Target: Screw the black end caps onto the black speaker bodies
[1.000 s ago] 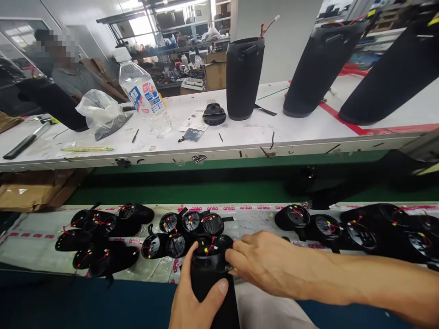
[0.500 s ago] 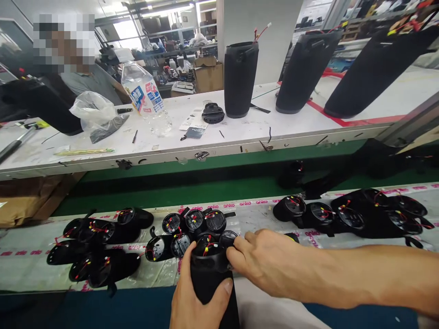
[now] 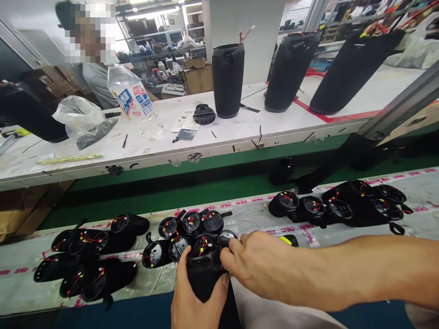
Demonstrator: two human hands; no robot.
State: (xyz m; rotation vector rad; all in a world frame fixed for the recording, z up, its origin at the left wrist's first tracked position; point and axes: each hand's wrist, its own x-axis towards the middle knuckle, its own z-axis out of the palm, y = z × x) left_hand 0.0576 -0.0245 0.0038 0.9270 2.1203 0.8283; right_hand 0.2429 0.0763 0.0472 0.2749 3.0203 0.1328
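A black cylindrical speaker housing (image 3: 205, 282) stands upright close to me, its open top facing up. Red wires with yellow and white connectors (image 3: 202, 247) show inside the opening. My left hand (image 3: 197, 301) wraps round its near side, thumb on the front and fingers along the left. At the right of the rim, my right hand (image 3: 245, 258) is closed with curled fingers pressed there; whatever lies between them is hidden. Just beyond, several similar housings (image 3: 192, 222) lie together with their open ends and wires toward me.
More housings lie in groups at left (image 3: 116, 274) and right (image 3: 313, 206) on a plastic-covered surface (image 3: 254, 219). Behind it, a white bench (image 3: 164, 148) carries a plastic bottle (image 3: 132, 98), a plastic bag (image 3: 80, 114), a round black part (image 3: 204, 114) and upright housings (image 3: 228, 82). A person (image 3: 98, 82) is behind the bench.
The view has turned slightly, so the bench things shift left. Both hands keep their places on the housing, with the right hand still at its rim.
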